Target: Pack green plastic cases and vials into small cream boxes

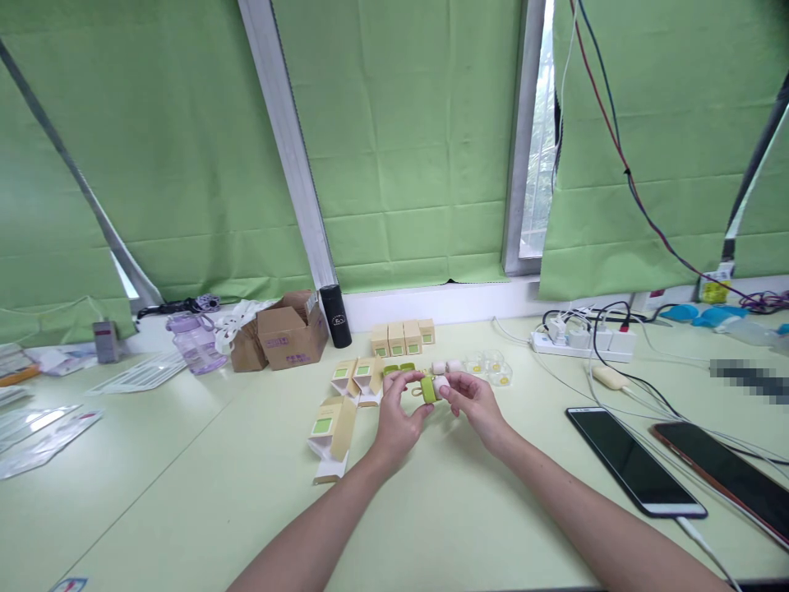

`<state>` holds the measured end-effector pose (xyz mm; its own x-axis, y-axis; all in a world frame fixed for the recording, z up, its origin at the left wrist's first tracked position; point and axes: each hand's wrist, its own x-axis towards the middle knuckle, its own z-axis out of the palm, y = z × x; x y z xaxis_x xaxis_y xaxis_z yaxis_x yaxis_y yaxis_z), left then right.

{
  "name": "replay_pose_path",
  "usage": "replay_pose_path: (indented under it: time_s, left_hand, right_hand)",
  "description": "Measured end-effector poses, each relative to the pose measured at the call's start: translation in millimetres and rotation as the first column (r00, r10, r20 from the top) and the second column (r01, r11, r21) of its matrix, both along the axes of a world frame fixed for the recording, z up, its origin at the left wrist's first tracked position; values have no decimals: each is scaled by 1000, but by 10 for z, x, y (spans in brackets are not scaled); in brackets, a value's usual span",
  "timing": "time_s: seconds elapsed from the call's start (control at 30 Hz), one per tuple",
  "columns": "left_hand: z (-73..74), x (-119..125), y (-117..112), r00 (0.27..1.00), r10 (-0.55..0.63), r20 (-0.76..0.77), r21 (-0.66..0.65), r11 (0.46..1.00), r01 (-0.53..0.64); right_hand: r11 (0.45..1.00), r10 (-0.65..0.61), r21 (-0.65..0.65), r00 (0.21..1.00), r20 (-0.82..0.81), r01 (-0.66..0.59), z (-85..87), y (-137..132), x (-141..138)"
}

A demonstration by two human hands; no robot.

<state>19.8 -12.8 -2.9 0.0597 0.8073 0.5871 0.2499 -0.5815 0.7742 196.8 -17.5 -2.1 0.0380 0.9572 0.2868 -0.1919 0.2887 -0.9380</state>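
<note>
Above the middle of the table, my left hand (399, 419) pinches a small green case (428, 390) with a loop on its left side. My right hand (474, 404) grips a small pale, rounded piece (440, 386) against the case's right end; whether the two are joined I cannot tell. Just behind my hands lie more green pieces (399, 367) and pale pieces (447, 366). Clear round holders (491, 367) with yellow centres sit behind my right hand. Left of my hands, an opened cream box (336, 423) lies with its flap out, near two other opened boxes (357, 376).
Several closed cream boxes (403, 338) stand at the back, right of a black bottle (336, 316) and a cardboard box (294, 333). A purple jug (196, 344) is at the left. On the right are two phones (634, 460), a power strip (583, 344) and loose cables.
</note>
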Motion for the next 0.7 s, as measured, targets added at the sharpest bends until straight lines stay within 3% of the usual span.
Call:
replay_pose_path:
  time_s: [0.7]
  left_hand:
    - [-16, -19, 16, 1000, -15, -18, -12, 1000, 15]
  right_hand:
    - [997, 72, -30, 997, -39, -73, -4, -20, -20]
